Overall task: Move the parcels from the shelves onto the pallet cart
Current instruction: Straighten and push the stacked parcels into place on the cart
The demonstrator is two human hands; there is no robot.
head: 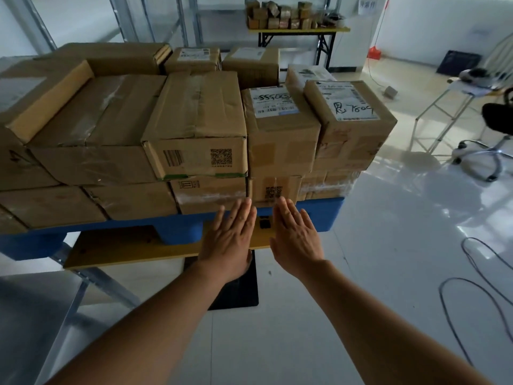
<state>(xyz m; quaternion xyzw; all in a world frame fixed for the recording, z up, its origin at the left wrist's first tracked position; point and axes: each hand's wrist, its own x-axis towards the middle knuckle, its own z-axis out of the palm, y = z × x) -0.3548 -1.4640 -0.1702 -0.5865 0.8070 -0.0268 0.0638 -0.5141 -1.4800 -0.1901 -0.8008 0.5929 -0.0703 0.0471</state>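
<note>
A blue pallet (330, 215) carries brown parcels (200, 126) stacked in layers, packed side by side. The pallet rests on a yellow cart deck (133, 247), which stands on the pale floor (388, 245).

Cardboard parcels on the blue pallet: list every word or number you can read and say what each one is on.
"55505", handwritten, last digits unsure: white label on the brown cardboard parcel right of centre.
"7809" after a handwritten character, last digit unsure: white label on the rightmost brown parcel.
QR code and barcode, no readable text: front of the centre parcel.
Printed label text and the wall sign: too small or blurred.
</note>
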